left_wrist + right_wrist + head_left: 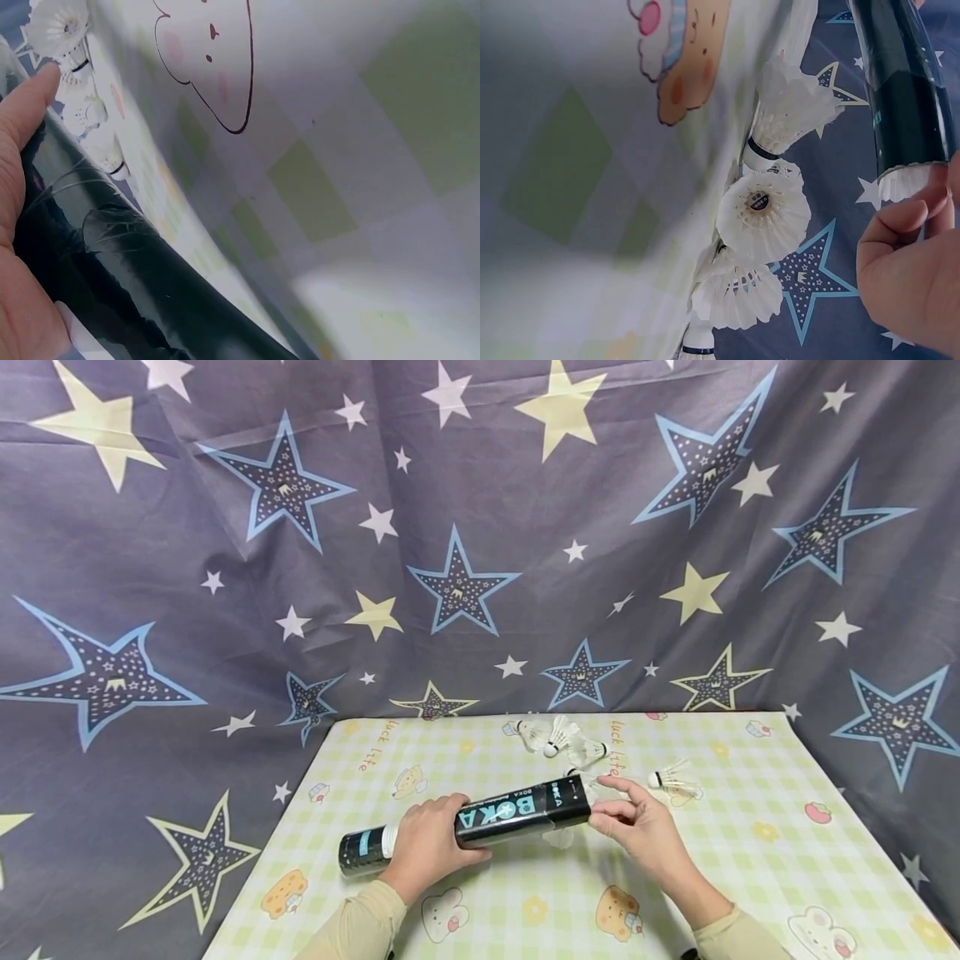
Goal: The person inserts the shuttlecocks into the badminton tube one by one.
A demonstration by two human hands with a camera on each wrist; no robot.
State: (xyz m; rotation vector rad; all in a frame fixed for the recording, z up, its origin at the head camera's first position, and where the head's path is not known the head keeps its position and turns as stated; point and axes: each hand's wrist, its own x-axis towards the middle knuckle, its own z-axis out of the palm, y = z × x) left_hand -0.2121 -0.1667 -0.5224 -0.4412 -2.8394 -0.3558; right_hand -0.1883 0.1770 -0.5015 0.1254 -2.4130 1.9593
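A black shuttlecock tube [517,810] with turquoise BOKA lettering lies slanted across the person's front, its right end higher. The left hand [431,843] grips it around the middle; in the left wrist view the thumb lies along the tube's glossy black side [112,225]. At the tube's right mouth, the right hand [645,831] pinches the feathers of a shuttlecock [901,184], whose white skirt sticks out past the rim. The rest of that shuttlecock is hidden inside the tube.
Several loose white shuttlecocks [558,737] lie on the table behind the tube, and another shuttlecock [671,779] lies right of its mouth. A green-checked cloth [750,852] with cartoon prints covers the table. Behind it hangs a dark curtain [510,502] with stars.
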